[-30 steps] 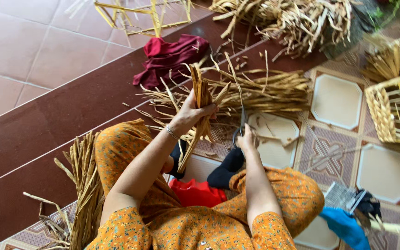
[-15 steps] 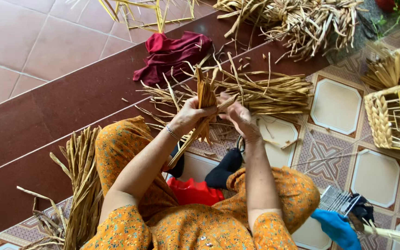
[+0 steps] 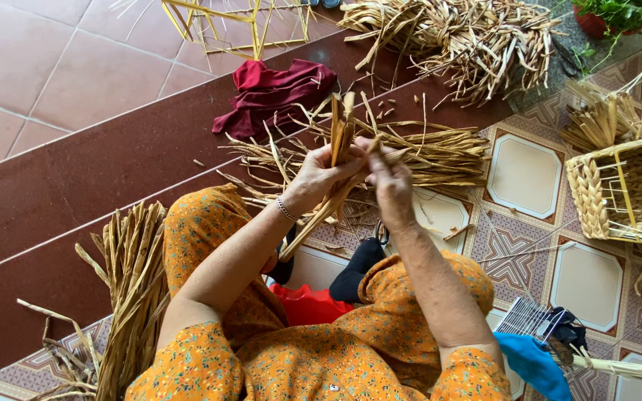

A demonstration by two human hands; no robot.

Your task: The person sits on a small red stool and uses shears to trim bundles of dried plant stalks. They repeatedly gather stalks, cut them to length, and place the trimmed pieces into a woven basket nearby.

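My left hand (image 3: 319,177) grips a bunch of dried straw strips (image 3: 339,134) that stands upright and trails down toward my lap. My right hand (image 3: 390,178) meets it from the right, its fingers pinching one strip of the same bunch near the top. Both hands are held above a loose heap of dried strips (image 3: 410,152) on the floor in front of my knees. I sit on the floor in an orange flowered garment. A thin bracelet is on my left wrist.
A dark red cloth (image 3: 273,93) lies on the brown step. A half-woven basket (image 3: 626,186) stands at right. More straw piles lie at top (image 3: 469,37) and at my left side (image 3: 131,282). A yellow wire frame (image 3: 232,22) stands at top; a blue object (image 3: 533,364) lies lower right.
My right hand rose from the floor near my knees and came up to the straw bunch held in my left hand. The bunch stayed upright.
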